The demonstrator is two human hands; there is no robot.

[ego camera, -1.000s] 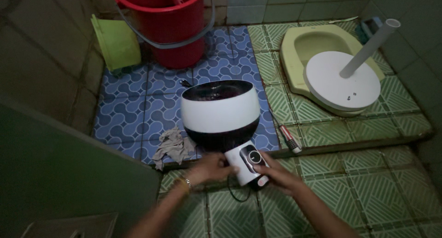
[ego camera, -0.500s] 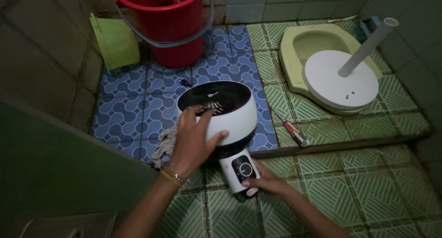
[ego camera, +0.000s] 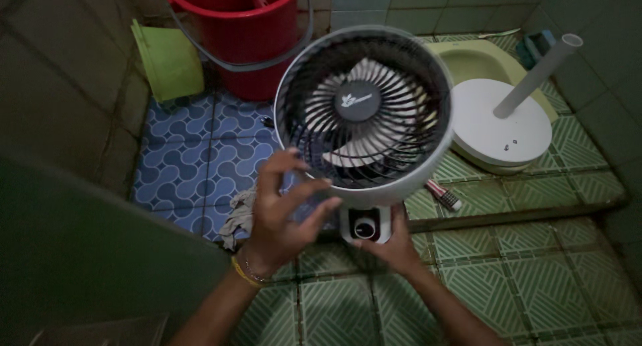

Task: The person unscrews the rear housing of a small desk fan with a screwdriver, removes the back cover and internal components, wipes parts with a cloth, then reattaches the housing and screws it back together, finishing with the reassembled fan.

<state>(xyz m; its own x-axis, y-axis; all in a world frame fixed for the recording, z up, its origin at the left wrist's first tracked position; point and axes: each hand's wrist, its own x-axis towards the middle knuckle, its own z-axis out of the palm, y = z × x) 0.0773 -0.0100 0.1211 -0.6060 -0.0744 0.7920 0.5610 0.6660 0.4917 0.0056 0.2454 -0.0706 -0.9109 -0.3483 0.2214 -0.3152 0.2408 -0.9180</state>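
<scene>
Left hand, fingers spread, touches the white fan rim; right hand grips the fan's neck below, cloth just left.

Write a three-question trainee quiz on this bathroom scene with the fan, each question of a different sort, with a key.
1. True or false: the fan head has its grille facing the camera.
2. Which hand grips the fan's neck below the round knob? A) left hand B) right hand C) neither
3. Fill in: behind the fan stands a ____ bucket.

Key
1. True; the blades show through the black grille.
2. B; the right hand holds the neck from below, while the left hand is spread open at the grille's lower rim.
3. Red; a light green dipper lies beside it.
</scene>
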